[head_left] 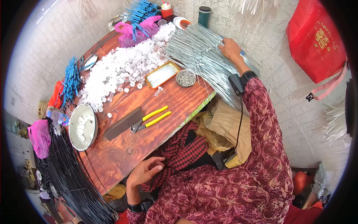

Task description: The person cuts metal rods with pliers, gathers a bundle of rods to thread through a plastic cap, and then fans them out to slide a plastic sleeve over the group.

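My right hand [230, 49] reaches far out and rests on a big bundle of thin silver wire rods [203, 56] lying across the far right corner of the wooden table [123, 149]; its fingers close over some rods. My left hand [145, 171] lies loosely on my lap at the table's near edge, fingers curled and apart, holding nothing. Yellow-handled pliers [151, 119] lie on the table next to a dark flat blade [121, 124].
A heap of small clear plastic caps [123, 69] covers the table's middle. A gold tray [162, 74], a small round tin [185, 78] and a metal bowl [82, 127] sit nearby. Black wire bundle [71, 175] at left, blue rods [71, 80], red bag [317, 41] on the wall.
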Action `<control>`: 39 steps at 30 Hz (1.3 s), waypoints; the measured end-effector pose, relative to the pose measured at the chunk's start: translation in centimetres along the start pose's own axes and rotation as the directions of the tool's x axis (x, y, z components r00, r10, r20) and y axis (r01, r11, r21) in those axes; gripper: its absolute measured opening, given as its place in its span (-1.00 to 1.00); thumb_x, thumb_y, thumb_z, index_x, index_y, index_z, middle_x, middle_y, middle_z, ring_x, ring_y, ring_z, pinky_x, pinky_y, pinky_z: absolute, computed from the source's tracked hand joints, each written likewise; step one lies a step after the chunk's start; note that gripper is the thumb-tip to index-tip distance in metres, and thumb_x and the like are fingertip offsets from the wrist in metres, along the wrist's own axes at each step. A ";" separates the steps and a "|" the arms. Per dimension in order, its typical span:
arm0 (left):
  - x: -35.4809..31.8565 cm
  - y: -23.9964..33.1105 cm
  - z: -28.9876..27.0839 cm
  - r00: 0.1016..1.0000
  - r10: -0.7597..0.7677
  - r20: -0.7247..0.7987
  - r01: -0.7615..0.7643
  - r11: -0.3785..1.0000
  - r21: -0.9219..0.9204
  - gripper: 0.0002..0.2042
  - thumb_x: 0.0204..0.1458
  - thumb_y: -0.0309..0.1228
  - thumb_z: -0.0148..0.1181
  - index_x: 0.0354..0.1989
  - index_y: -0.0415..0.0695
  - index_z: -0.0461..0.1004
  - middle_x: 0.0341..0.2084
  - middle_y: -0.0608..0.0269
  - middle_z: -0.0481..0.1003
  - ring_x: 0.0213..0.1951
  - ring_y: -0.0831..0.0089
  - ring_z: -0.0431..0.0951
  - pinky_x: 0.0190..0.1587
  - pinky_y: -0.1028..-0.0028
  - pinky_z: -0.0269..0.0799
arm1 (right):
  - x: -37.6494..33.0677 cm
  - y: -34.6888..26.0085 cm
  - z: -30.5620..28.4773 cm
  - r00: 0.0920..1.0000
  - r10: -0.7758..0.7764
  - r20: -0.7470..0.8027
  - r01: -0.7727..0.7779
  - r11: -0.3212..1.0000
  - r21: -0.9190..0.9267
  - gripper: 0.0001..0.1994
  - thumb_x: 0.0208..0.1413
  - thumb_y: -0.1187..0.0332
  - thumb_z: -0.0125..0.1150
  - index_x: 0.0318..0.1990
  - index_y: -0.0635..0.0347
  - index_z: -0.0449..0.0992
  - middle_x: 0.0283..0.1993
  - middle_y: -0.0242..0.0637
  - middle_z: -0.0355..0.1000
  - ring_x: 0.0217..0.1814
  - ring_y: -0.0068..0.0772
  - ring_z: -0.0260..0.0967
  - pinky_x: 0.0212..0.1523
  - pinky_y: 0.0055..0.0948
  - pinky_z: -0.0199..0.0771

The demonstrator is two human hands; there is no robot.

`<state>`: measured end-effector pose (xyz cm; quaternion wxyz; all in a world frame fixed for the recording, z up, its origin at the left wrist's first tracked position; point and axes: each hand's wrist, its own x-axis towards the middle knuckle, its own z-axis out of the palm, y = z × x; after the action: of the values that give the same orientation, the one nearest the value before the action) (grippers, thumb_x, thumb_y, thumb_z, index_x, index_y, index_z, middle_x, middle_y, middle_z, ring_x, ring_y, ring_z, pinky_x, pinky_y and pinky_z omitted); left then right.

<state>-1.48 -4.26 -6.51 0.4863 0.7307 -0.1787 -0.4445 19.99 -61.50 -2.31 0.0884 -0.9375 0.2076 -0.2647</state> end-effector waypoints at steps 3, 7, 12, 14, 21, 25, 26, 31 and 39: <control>-0.2 0.3 0.2 1.000 -0.015 -0.028 0.016 1.000 0.022 -0.57 0.30 -0.24 0.18 0.26 -0.16 0.40 -0.08 0.15 0.62 -0.04 0.43 0.60 0.03 0.40 0.49 | 0.9 -0.1 0.4 0.988 0.023 0.151 0.006 0.981 -0.192 -0.66 0.04 0.13 0.26 -0.11 0.11 0.65 -0.08 -0.05 0.60 0.02 0.04 0.54 -0.01 -0.03 0.52; -0.2 0.3 0.5 0.999 -0.023 -0.044 0.023 1.000 0.002 -0.58 0.30 -0.25 0.18 0.26 -0.16 0.40 -0.08 0.13 0.62 -0.03 0.42 0.60 0.02 0.40 0.49 | 2.7 0.1 0.3 0.952 0.029 0.305 0.033 0.980 -0.196 -0.62 -0.03 0.11 0.29 -0.11 0.13 0.66 -0.05 -0.02 0.60 0.03 0.04 0.55 -0.01 -0.04 0.53; 0.0 0.5 0.4 0.998 -0.045 -0.039 0.046 0.999 0.020 -0.58 0.30 -0.25 0.17 0.26 -0.16 0.40 -0.07 0.11 0.62 -0.03 0.42 0.60 0.01 0.40 0.50 | 3.3 0.0 -1.2 0.928 0.030 0.372 0.006 0.995 -0.097 -0.57 -0.11 0.07 0.33 -0.12 0.14 0.65 -0.07 -0.02 0.60 0.00 0.01 0.56 -0.03 -0.08 0.53; -0.1 0.3 0.3 0.999 -0.028 -0.039 0.028 1.000 0.004 -0.58 0.30 -0.23 0.17 0.26 -0.16 0.40 -0.07 0.12 0.62 -0.03 0.43 0.60 0.00 0.40 0.50 | 3.6 0.1 -2.2 0.926 0.043 0.376 -0.046 0.999 -0.003 -0.59 -0.08 0.08 0.30 -0.14 0.17 0.63 -0.09 -0.03 0.60 -0.01 -0.01 0.55 -0.05 -0.08 0.51; 0.0 1.0 0.3 0.999 -0.053 -0.013 0.053 0.999 -0.004 -0.56 0.31 -0.24 0.17 0.27 -0.18 0.38 -0.06 0.16 0.59 0.00 0.44 0.56 0.05 0.40 0.48 | 2.7 -1.3 -3.6 0.988 -0.052 0.148 0.049 0.998 0.029 -0.67 0.03 0.17 0.22 -0.18 0.22 0.65 -0.12 0.04 0.60 0.00 0.09 0.54 -0.01 -0.01 0.49; 0.0 1.2 0.2 0.999 -0.048 -0.018 0.047 0.999 -0.018 -0.57 0.30 -0.26 0.18 0.28 -0.18 0.38 -0.06 0.16 0.59 0.01 0.44 0.55 0.05 0.40 0.47 | 2.6 -1.2 -2.8 0.994 -0.055 0.098 0.052 0.998 0.033 -0.63 0.04 0.17 0.21 -0.11 0.26 0.61 -0.09 0.05 0.59 0.00 0.11 0.54 0.00 0.00 0.49; -0.1 1.3 0.3 0.998 -0.055 -0.020 0.054 0.998 -0.024 -0.57 0.30 -0.27 0.18 0.28 -0.18 0.38 -0.06 0.16 0.59 0.01 0.44 0.55 0.05 0.40 0.47 | 2.6 -1.6 -2.6 0.998 -0.045 0.033 0.043 0.997 0.062 -0.61 0.04 0.16 0.21 -0.09 0.28 0.60 -0.08 0.07 0.59 0.00 0.13 0.54 -0.01 0.01 0.49; -0.2 0.4 0.1 0.999 0.026 -0.030 -0.025 1.000 0.012 -0.59 0.30 -0.22 0.17 0.25 -0.14 0.41 -0.09 0.15 0.62 -0.05 0.43 0.60 -0.02 0.40 0.51 | 6.1 0.1 -3.0 0.998 0.015 0.059 -0.023 0.991 0.131 -0.57 0.09 0.08 0.25 -0.12 0.33 0.54 -0.28 0.02 0.54 -0.25 -0.04 0.50 -0.21 -0.09 0.43; -0.8 0.5 0.0 0.999 0.027 -0.029 -0.027 0.999 -0.025 -0.59 0.32 -0.29 0.15 0.28 -0.13 0.37 -0.08 0.22 0.59 0.00 0.51 0.53 0.06 0.42 0.47 | 8.5 -7.6 -9.2 0.931 -0.012 0.366 -0.342 0.326 0.881 -0.73 0.22 0.23 0.21 -0.37 0.29 0.48 -0.54 -0.40 0.31 -0.63 -0.67 0.07 -0.65 -0.57 0.03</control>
<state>-1.82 -3.90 -5.67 0.5040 0.7284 -0.1758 -0.4295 24.27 -58.94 11.50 0.6659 -0.7184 0.0979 -0.1760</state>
